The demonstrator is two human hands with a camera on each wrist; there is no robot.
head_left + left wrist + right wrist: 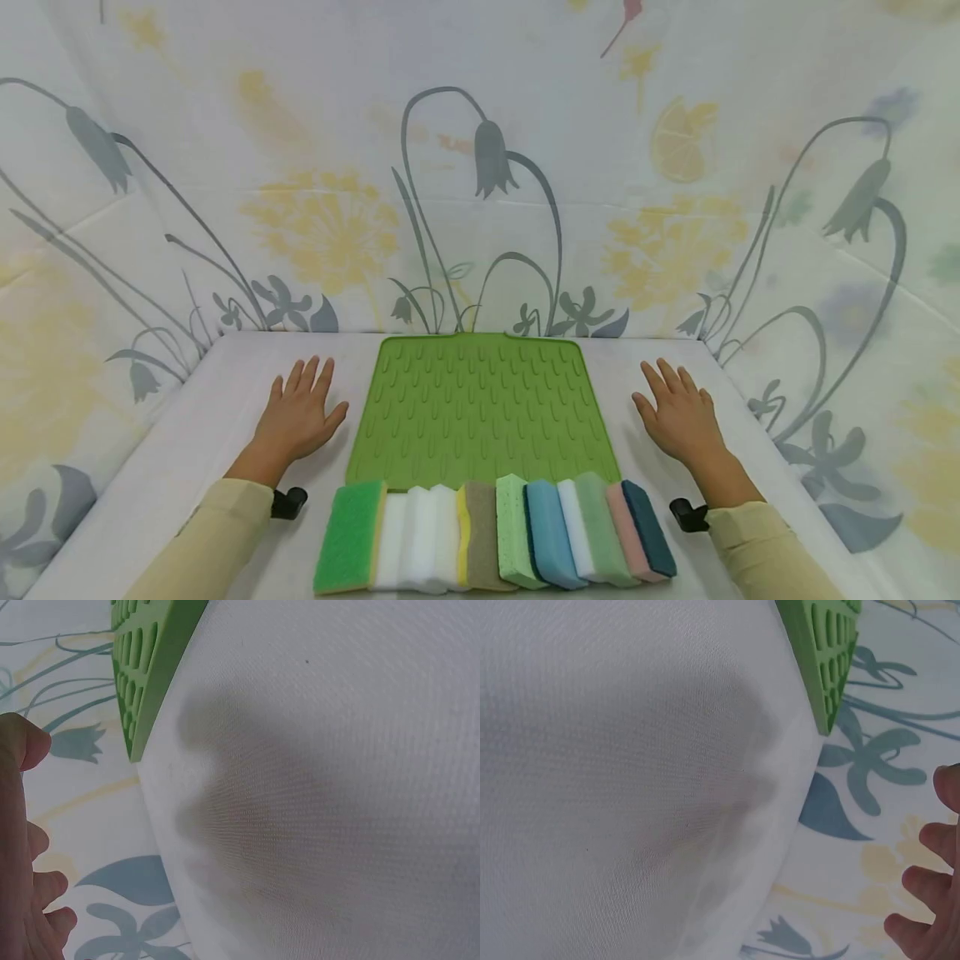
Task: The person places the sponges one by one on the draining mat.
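Note:
My left hand (pixel 296 417) is spread flat, palm down, to the left of a green ridged mat (pixel 487 408). On the mat's other side my right hand (pixel 681 417) mirrors it, fingers straight and apart. Both hold nothing; shadows beneath them in the wrist views suggest they hover over the white cloth. Along the mat's near edge stands a row of sponges: a green-and-yellow one (pixel 347 537), several white ones (pixel 420 537), a brown-and-yellow one (pixel 486 537), a light green one (pixel 517 533), a blue one (pixel 555 533), a white-and-green one (pixel 606 525) and a pink-and-dark-blue one (pixel 647 529).
A white cloth (pixel 187 417) covers the table. Behind and at both sides hangs a curtain (pixel 480 250) printed with grey flowers and yellow blooms. Each wrist carries a small black device, one left (pixel 289 503) and one right (pixel 688 515).

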